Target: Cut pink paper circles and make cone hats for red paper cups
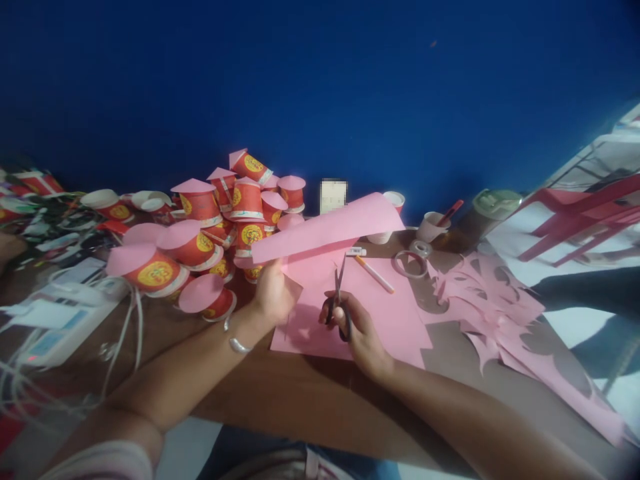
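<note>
My left hand (276, 293) grips a sheet of pink paper (330, 230) by its near left edge and holds it up, curved, above the table. In my right hand (363, 333) is a pair of scissors (339, 300) with dark handles, its blades pointing up and slightly parted below the raised sheet. I cannot tell whether the blades touch the paper. Under both hands lie more flat pink sheets (390, 320). A marker with a yellow-orange barrel (375, 275) rests on them, and its white cap (356, 252) seems to lie just beyond.
Red paper cups with pink cone tops (197, 200) are piled at the left. Pink offcuts (493, 300) spread over the right side, near a tape roll (410, 264) and a cup holding a red tool (433, 227). A white power strip (65, 327) with cables sits far left.
</note>
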Demonstrator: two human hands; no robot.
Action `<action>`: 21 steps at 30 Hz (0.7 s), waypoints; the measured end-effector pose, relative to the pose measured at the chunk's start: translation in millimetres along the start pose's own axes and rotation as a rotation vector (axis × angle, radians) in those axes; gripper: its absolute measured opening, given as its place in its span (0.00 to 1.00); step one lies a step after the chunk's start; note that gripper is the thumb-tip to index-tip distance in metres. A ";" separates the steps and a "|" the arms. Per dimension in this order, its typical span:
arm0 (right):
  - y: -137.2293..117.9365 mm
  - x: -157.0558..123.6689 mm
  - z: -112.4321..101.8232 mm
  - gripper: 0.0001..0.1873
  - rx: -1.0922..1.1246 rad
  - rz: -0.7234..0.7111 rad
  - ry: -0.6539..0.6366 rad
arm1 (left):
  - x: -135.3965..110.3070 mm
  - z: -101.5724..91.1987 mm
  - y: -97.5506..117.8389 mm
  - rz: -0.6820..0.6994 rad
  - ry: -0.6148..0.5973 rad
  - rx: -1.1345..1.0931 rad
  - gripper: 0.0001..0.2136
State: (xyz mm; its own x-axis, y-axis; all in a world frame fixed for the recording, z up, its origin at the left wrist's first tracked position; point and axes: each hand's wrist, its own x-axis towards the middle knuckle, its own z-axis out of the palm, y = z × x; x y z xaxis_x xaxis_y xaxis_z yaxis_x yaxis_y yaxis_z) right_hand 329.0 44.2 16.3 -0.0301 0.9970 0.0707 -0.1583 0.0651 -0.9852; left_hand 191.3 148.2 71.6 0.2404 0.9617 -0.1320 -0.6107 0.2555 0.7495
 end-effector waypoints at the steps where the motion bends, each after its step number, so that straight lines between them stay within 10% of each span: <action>1: 0.1 -0.3 0.0 0.27 0.002 0.000 -0.003 | -1.3 0.5 2.7 -0.030 0.008 -0.038 0.20; 21: -6.0 3.8 -6.7 0.27 -0.084 -0.079 0.065 | -21.8 -19.7 18.8 -0.280 0.018 -0.124 0.28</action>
State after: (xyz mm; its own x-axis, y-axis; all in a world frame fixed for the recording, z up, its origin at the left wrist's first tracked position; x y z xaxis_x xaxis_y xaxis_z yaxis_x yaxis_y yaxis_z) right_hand 336.5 47.9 21.4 0.0437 0.9890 0.1414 -0.0741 0.1444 -0.9867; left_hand 159.7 134.0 75.8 0.3993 0.8534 -0.3351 -0.6100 0.5201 0.5978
